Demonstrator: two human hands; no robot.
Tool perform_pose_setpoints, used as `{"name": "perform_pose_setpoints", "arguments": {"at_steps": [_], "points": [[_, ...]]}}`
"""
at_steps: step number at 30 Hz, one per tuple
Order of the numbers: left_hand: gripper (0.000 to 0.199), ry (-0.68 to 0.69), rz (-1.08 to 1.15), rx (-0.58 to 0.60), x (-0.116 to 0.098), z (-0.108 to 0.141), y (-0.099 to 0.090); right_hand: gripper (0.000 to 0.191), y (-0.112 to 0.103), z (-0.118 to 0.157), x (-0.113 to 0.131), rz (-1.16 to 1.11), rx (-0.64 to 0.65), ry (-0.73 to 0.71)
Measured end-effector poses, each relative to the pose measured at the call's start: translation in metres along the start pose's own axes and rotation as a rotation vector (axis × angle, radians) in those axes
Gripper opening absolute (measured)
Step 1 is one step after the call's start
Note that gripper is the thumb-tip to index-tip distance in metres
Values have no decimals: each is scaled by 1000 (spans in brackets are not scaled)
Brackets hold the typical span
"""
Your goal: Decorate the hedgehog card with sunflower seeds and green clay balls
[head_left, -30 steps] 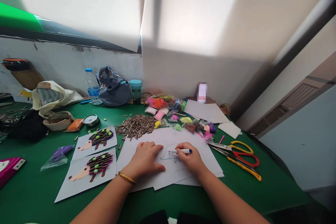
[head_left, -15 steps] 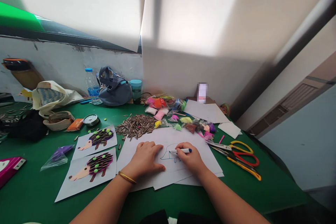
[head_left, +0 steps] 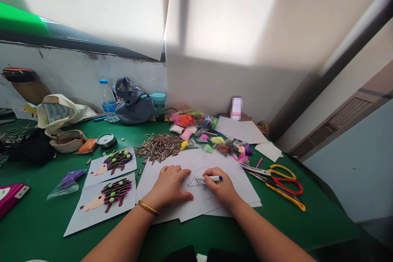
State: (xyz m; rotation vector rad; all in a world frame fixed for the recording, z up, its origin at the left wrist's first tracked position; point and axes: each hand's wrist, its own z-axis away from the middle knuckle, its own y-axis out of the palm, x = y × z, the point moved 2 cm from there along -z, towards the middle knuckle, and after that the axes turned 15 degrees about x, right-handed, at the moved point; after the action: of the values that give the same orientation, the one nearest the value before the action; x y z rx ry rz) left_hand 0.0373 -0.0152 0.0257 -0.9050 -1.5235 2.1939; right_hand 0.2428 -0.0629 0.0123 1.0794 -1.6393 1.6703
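Note:
A white-barrelled marker with a blue end point(head_left: 215, 178) is gripped in my right hand point(head_left: 221, 186), its tip at the left part of a blue line drawing point(head_left: 194, 181). The outline, an animal shape with short legs, is partly hidden by that hand. It lies on a white sheet of paper point(head_left: 196, 208) on top of other sheets. My left hand point(head_left: 172, 184) rests flat on the paper, fingers spread, just left of the drawing. To its left lie two finished hedgehog pictures point(head_left: 119, 193), made with purple clay, seeds and green balls.
Sunflower seeds point(head_left: 159, 147) are heaped beyond the paper, beside bagged coloured clay point(head_left: 187, 120). Two pairs of scissors point(head_left: 276, 180) lie at the right. A blue bag point(head_left: 133, 106), a teal-lidded cup point(head_left: 159, 106) and a water bottle point(head_left: 107, 98) stand along the wall.
My right hand and the marker have shifted slightly left, the tip now nearer the drawing's left part. My left hand has stayed in place.

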Motion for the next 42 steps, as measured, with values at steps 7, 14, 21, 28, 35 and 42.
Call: {"name": "perform_pose_setpoints", "arguments": {"at_steps": [7,14,21,28,35,42], "points": [[79,-3,-3,5,0,0,1,13,-1,-2,-1,-6,13,9],[79,1,-6,-2,0,0,1,13,0,-3,-1,10,25,16],[79,-1,4,5,1,-1,2,14,0,-2,-3,-1,9,41],[79,-7,3,12,0,0,1,14,-1,-3,-1,6,17,36],[78,-10,5,14,0,0,0,14,-1,-2,0,2,31,29],[77,-6,-1,10,0,-1,0,14,-1,-2,-1,-4,9,31]]}}
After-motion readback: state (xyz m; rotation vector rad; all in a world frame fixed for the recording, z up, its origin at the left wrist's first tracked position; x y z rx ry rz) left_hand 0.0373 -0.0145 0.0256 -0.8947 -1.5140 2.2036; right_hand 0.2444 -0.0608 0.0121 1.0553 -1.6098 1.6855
